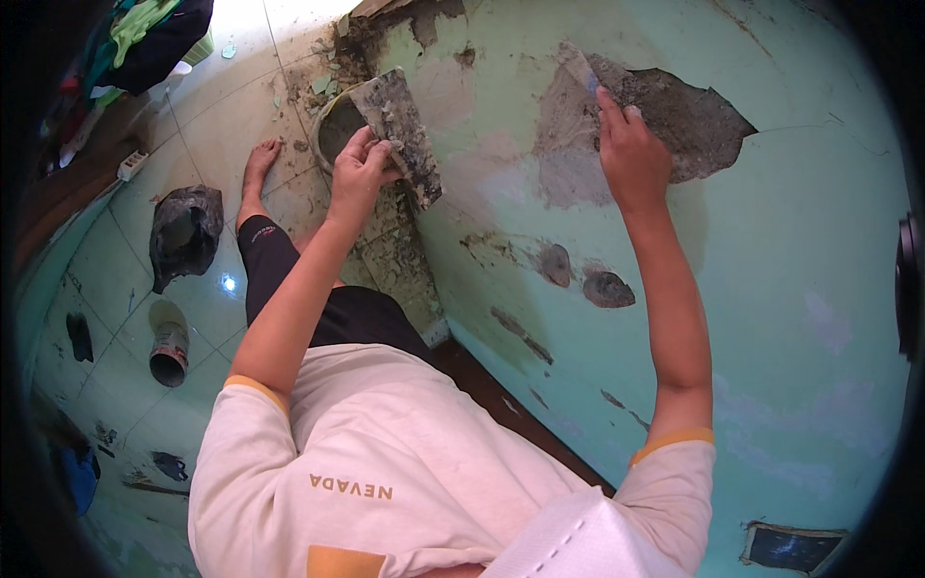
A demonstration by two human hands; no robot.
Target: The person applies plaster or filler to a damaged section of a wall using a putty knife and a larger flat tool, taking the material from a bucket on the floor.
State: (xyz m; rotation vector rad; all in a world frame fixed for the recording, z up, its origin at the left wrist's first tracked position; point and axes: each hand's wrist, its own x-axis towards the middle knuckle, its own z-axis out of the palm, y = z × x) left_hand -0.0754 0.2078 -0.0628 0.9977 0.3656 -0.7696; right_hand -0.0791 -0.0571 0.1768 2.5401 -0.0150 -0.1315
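My left hand (358,183) grips a flat board (403,130) smeared with grey mortar, its fingers closed on the near edge. The board is tilted beside the wall and partly covers a round bucket (322,144) on the floor. Against the green wall, my right hand (636,164) is closed around a putty knife (580,71), with the index finger stretched along it. Its pale blade meets the wall at the left side of a rough grey bare patch (694,120). Smoothed grey mortar (568,144) covers the area left of that patch.
Two smaller bare spots (607,288) mark the wall lower down. Plaster chips (323,85) lie on the tiled floor around the bucket. Farther left are a black plastic bag (185,231), an open can (170,356) and a white power socket strip (132,166).
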